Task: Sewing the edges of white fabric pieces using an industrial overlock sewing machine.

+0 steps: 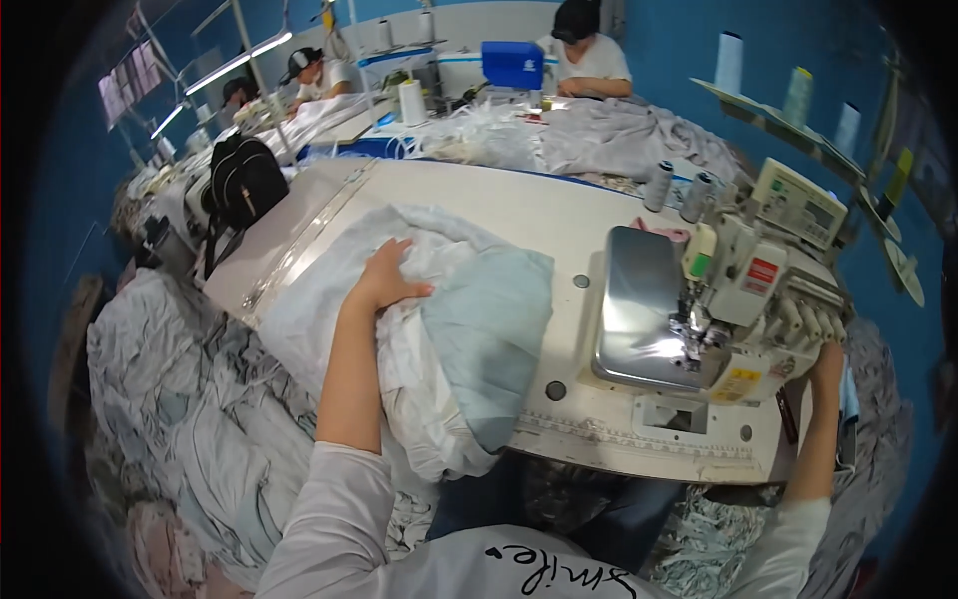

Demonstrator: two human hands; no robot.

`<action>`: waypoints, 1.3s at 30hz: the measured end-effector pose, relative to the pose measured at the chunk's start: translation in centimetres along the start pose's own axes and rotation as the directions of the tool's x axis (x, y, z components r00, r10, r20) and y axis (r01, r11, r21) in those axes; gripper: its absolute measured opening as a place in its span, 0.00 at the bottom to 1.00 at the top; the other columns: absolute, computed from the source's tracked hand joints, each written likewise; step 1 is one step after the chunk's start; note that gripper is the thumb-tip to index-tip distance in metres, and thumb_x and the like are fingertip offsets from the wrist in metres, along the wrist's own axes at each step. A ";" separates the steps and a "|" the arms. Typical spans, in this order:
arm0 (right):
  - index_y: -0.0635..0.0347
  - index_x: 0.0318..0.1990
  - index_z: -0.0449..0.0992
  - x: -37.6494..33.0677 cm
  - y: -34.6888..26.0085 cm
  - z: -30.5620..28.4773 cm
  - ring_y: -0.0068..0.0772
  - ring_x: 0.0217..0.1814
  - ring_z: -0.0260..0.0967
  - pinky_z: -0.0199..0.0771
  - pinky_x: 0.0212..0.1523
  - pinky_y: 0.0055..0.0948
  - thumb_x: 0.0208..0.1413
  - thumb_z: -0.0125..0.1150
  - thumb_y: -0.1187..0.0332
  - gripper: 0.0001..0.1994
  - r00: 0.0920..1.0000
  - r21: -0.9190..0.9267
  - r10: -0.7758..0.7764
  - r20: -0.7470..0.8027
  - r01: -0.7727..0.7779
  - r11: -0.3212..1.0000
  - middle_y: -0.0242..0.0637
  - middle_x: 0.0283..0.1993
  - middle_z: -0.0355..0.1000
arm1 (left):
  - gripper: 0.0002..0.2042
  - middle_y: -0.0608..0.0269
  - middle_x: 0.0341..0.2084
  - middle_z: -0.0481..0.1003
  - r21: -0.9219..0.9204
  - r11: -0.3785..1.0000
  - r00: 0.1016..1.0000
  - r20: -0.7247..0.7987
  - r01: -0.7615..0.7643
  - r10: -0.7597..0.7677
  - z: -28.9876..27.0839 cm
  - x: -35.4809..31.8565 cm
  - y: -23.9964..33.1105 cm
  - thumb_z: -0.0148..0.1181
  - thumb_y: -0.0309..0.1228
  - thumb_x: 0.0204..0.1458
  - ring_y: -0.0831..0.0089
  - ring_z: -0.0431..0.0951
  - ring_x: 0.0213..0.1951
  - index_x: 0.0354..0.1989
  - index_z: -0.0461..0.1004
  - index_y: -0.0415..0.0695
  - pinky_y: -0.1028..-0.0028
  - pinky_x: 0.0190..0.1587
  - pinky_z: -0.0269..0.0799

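Note:
My left hand (384,277) rests with fingers spread on a loose heap of white and pale grey-green cloth (489,334). The cloth lies on the left half of the sewing table (459,190) and hangs over its front edge. My right hand (827,361) reaches to the right end of an overlock sewing machine (750,299); its fingers are mostly hidden there, so what they touch cannot be made out. The machine's shiny metal plate (639,285) and its needle area have no cloth on them.
Grey cloth piles (190,369) lie left of the table. A black backpack (247,182) stands by its far left edge. Thread cones (659,187) stand behind the machine, others on a rack (768,105). Across the table, a person (589,60) works among more cloth.

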State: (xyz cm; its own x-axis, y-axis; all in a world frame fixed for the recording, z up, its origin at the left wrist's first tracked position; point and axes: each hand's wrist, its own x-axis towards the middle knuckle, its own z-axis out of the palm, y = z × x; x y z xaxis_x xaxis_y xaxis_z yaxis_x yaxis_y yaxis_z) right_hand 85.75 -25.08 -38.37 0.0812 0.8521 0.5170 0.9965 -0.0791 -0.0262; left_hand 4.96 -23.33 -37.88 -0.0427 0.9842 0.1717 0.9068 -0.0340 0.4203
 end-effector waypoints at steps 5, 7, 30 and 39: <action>0.68 0.51 0.70 -6.5 -9.5 -10.5 0.31 0.53 0.68 0.67 0.52 0.27 0.62 0.51 0.63 0.17 0.751 0.628 0.544 -0.374 -0.227 0.744 0.43 0.53 0.69 | 0.52 0.41 0.61 0.56 0.014 0.999 0.999 -0.015 0.033 -0.033 -0.3 -0.1 0.8 0.74 0.52 0.24 0.48 0.55 0.63 0.63 0.58 0.44 0.60 0.64 0.49; 0.68 0.47 0.71 -11.4 -17.9 -13.1 0.26 0.43 0.66 0.66 0.46 0.23 0.62 0.51 0.66 0.13 0.575 0.729 0.619 -0.536 -0.054 0.682 0.38 0.43 0.70 | 0.52 0.41 0.62 0.55 0.002 1.000 0.999 -0.016 0.030 -0.030 0.4 0.4 1.4 0.74 0.52 0.25 0.47 0.54 0.64 0.63 0.58 0.45 0.60 0.64 0.49; 0.66 0.42 0.72 -14.0 -46.2 -9.0 0.38 0.47 0.69 0.70 0.45 0.33 0.45 0.59 0.67 0.17 0.827 0.899 -0.547 -0.132 0.332 0.285 0.43 0.45 0.70 | 0.20 0.63 0.46 0.72 -0.955 -0.194 0.737 0.296 0.224 -0.608 11.7 -33.8 -3.5 0.55 0.35 0.56 0.72 0.75 0.42 0.55 0.66 0.42 0.76 0.43 0.70; 0.66 0.50 0.69 -11.3 -36.7 -4.5 0.38 0.53 0.66 0.67 0.51 0.32 0.47 0.58 0.68 0.21 0.857 0.523 -0.512 0.048 0.415 0.744 0.45 0.51 0.67 | 0.20 0.57 0.44 0.74 -0.429 -0.785 0.454 0.865 0.448 -0.213 25.6 -32.5 -6.0 0.58 0.39 0.53 0.64 0.74 0.45 0.50 0.71 0.41 0.68 0.47 0.70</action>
State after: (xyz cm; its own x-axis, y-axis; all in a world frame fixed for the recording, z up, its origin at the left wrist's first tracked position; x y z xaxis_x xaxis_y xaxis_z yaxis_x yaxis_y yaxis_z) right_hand 48.15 -34.09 -39.43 -0.4401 0.7962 0.4153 0.7850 0.5657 -0.2525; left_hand 11.62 -50.64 -68.81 0.1501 0.6045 -0.7823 -0.9106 0.3928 0.1288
